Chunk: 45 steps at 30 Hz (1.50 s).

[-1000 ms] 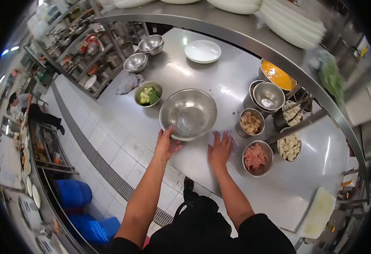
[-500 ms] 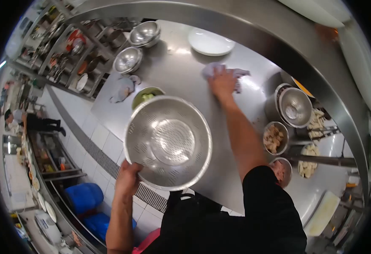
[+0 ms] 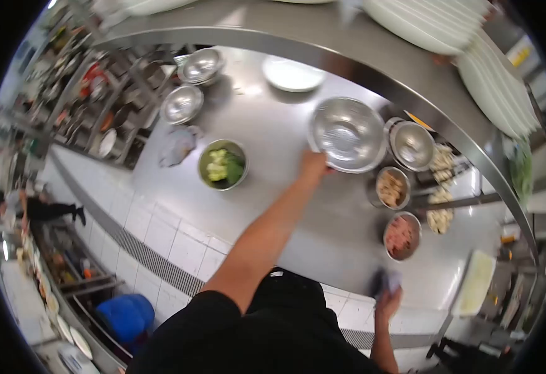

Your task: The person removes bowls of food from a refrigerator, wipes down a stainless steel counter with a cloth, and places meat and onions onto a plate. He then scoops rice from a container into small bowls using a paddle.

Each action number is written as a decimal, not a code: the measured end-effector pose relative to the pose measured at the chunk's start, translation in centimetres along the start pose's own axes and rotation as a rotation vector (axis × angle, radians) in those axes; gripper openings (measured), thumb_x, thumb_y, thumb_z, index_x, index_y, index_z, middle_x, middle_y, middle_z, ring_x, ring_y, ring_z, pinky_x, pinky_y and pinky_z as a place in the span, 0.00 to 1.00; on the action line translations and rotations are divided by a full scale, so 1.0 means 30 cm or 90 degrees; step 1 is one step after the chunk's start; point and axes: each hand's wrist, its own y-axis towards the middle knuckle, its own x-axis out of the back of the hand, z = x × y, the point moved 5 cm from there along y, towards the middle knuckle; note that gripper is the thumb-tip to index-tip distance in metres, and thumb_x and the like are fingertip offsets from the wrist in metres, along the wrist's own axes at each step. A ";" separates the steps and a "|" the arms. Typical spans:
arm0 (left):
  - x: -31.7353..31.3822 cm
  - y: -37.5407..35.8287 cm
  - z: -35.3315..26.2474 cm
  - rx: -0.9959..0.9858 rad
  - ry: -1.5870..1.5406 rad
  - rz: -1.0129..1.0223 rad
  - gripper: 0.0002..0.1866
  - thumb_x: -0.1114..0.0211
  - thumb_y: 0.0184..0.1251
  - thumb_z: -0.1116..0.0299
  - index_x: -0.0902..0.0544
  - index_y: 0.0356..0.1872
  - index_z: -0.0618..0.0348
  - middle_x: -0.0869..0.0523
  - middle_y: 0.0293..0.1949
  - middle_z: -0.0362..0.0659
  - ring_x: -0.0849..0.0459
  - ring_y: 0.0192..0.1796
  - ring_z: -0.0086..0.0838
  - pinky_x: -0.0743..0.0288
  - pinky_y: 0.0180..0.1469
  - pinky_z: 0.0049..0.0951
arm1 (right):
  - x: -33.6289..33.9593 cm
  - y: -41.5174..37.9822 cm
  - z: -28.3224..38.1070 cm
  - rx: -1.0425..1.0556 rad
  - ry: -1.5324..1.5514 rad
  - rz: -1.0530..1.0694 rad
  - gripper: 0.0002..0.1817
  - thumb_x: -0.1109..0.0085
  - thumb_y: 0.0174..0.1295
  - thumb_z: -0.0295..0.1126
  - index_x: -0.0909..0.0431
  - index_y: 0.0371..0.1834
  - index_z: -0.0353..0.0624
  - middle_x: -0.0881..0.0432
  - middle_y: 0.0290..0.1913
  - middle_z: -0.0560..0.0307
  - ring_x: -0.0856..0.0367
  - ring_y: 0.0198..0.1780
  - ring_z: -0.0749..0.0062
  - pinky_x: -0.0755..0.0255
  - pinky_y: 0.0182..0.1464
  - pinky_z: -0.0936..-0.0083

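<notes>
Our left hand [image 3: 314, 163] holds the colander [image 3: 347, 134] by its rim; our right hand [image 3: 388, 303] grips a cloth [image 3: 392, 280].
The colander, round without long axis, lies up and right from the left hand, the nearer one; the right is at lower right, near the surface [image 3: 266, 187] edge.

No text, label, brand, number or sign can be read; the items on the grey metal shelving [image 3: 106, 112] at the left are too small and blurred to tell.
</notes>
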 end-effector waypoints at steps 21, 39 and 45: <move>0.780 -0.088 -0.258 0.041 0.078 -0.280 0.17 0.43 0.71 0.58 0.22 0.52 0.59 0.17 0.47 0.50 0.14 0.35 0.42 0.20 0.32 0.38 | -0.399 -0.016 0.649 0.382 -0.165 0.121 0.33 0.37 0.54 0.48 0.29 0.64 0.48 0.41 0.72 0.40 0.44 0.72 0.42 0.53 0.69 0.36; 1.308 -0.018 -0.621 -0.568 0.923 -0.013 0.17 0.34 0.52 0.62 0.19 0.44 0.54 0.18 0.45 0.47 0.23 0.50 0.44 0.36 0.59 0.51 | -1.162 -0.358 1.291 0.651 -0.187 0.191 0.27 0.37 0.54 0.43 0.26 0.53 0.39 0.38 0.66 0.30 0.43 0.68 0.30 0.50 0.67 0.33; 2.885 -0.261 -0.384 -0.098 0.997 -0.320 0.10 0.46 0.68 0.66 0.18 0.34 0.60 0.15 0.29 0.50 0.16 0.31 0.41 0.23 0.34 0.41 | -1.837 -0.282 1.919 0.651 -0.086 0.123 0.17 0.42 0.59 0.36 0.21 0.47 0.38 0.26 0.57 0.35 0.33 0.64 0.42 0.42 0.64 0.47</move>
